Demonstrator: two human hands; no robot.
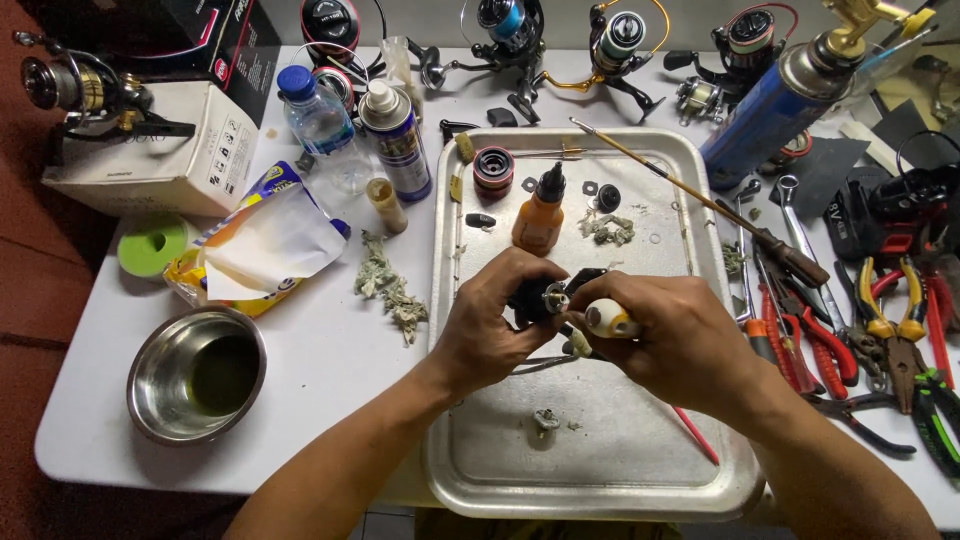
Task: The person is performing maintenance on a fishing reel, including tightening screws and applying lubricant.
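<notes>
Black reel body (540,298) held above a metal tray (640,470) on the white tabletop (330,360), left hand (490,325) grip closed around it, right hand (665,335) grip closed on a white-knobbed handle (608,319), orange bottle (540,215) set just beyond

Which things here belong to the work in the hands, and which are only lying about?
In hand:
left hand holding the black reel part
right hand with the white-knobbed tool
metal tray beneath

Lying about:
orange bottle
steel bowl
spray can
water bottle
pliers
tissue pack
</notes>
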